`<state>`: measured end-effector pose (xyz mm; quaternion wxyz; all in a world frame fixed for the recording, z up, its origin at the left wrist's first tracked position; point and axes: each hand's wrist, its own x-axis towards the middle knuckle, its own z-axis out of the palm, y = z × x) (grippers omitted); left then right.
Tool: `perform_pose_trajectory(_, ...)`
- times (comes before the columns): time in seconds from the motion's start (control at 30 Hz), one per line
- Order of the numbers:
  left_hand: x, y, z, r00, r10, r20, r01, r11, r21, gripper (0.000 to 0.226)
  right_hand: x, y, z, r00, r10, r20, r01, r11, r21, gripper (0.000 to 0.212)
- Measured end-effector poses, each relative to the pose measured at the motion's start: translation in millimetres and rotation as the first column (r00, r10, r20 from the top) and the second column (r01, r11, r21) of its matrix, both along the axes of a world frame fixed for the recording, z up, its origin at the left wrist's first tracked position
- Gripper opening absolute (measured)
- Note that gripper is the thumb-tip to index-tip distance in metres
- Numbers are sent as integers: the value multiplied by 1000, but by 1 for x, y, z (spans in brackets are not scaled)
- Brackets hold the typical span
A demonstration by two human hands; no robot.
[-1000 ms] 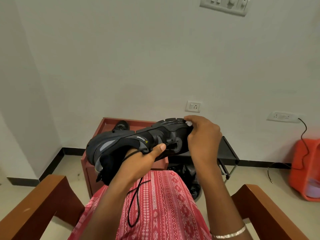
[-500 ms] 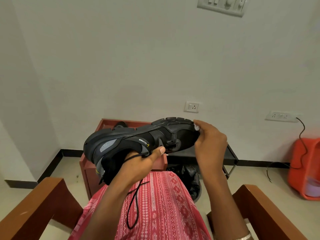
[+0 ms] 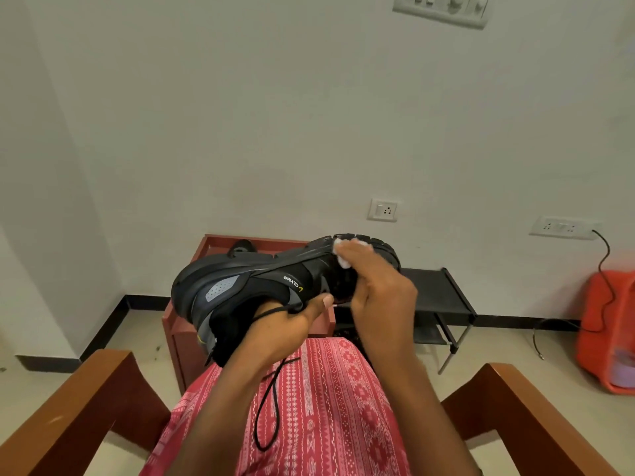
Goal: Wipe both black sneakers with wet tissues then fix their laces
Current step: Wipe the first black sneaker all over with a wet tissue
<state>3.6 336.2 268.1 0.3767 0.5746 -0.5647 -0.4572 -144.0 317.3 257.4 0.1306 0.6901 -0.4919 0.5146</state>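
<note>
White wall (image 3: pixel 275 115) fills most of what we see, from nine o'clock across to three o'clock, with a switch plate (image 3: pixel 443 8) at one o'clock and two sockets (image 3: pixel 383 210) lower on the right.

At the bottom, from five to seven o'clock, lies our lap in red patterned cloth (image 3: pixel 326 407), framed by two brown wooden chair arms (image 3: pixel 79 407).

Beyond the lap, near the centre, stands a red-brown wooden box (image 3: pixel 185 338); a second dark shoe (image 3: pixel 242 248) peeps over its far edge. Just right of it is a low black metal rack (image 3: pixel 443 297), and at the far three o'clock edge an orange plastic bin (image 3: pixel 608 331) with a black cable trailing to the wall.

In the middle we hold one black sneaker (image 3: pixel 240 280) in the air above the lap, tipped on its side, sole away from us, toe toward three o'clock, heel toward nine.

Our left hand (image 3: pixel 285 324) is below the sneaker, its fingers hidden inside or behind the opening and its thumb pressed on the side, gripping the shoe.

Our right hand (image 3: pixel 381 290) is at the toe end, its fingers curled and pressing a white wet tissue (image 3: pixel 343 261) against the sole edge; this hand is blurred.

A black lace (image 3: pixel 271 407) hangs from the sneaker in a loop over the lap.
</note>
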Motion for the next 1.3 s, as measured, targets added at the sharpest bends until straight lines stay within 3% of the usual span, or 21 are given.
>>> perform_pose_trajectory(0.13, 3, 3, 2, 993, -114, -33, 113, 993, -11, 13, -11, -5, -6, 974, -162, 159, 157, 987, 40, 50)
perform_pose_trajectory(0.23, 2, 5, 3, 951, -152, -270, 143, 988, -53, 44, 6, 6, -10, 986, -33, 166, 32, 999, 8, 48)
perform_pose_trajectory(0.4, -2, 8, 11, 939, -73, -337, 51, 996, -75, 59, 43, 28, -27, 980, 164, 109, -166, 986, 7, 67)
perform_pose_trajectory(0.47, 1, 7, 8, 947, -50, -317, 32, 997, -64, 72, 39, 21, -32, 990, 136, 44, -135, 991, -12, 63)
perform_pose_trajectory(0.57, 0, 4, 4, 957, -49, -286, 32, 998, -62, 87, 26, 5, -28, 999, -37, 9, 38, 997, -66, 45)
perform_pose_trajectory(0.63, -2, 3, 4, 960, -47, -277, 33, 998, -53, 82, 23, -2, -26, 994, -107, 24, 109, 992, -68, 44)
perform_pose_trajectory(0.7, -5, 4, 6, 967, -46, -249, 35, 998, -46, 63, 30, 2, -25, 992, -93, 86, 97, 994, -48, 44)
perform_pose_trajectory(0.8, -2, 2, 3, 957, -32, -288, 21, 999, -42, 62, 47, 21, -27, 978, 86, 188, -89, 996, 10, 61)
perform_pose_trajectory(0.9, 0, 0, -1, 951, -41, -306, 22, 998, -66, 75, 50, 28, -29, 973, 181, 140, -180, 983, -16, 59)
perform_pose_trajectory(1.03, -1, -3, -2, 964, -56, -260, 43, 997, -57, 58, 28, -2, -23, 1000, 8, 7, -8, 998, -67, 42)
perform_pose_trajectory(1.17, -2, -2, -1, 977, -55, -206, 42, 997, -66, 45, 21, -11, -4, 989, -148, 5, 148, 988, -40, 38)
perform_pose_trajectory(1.3, -1, -1, -2, 991, -53, -119, 39, 992, -118, 48, 16, -10, 15, 992, 112, 54, -118, 984, 131, 34)
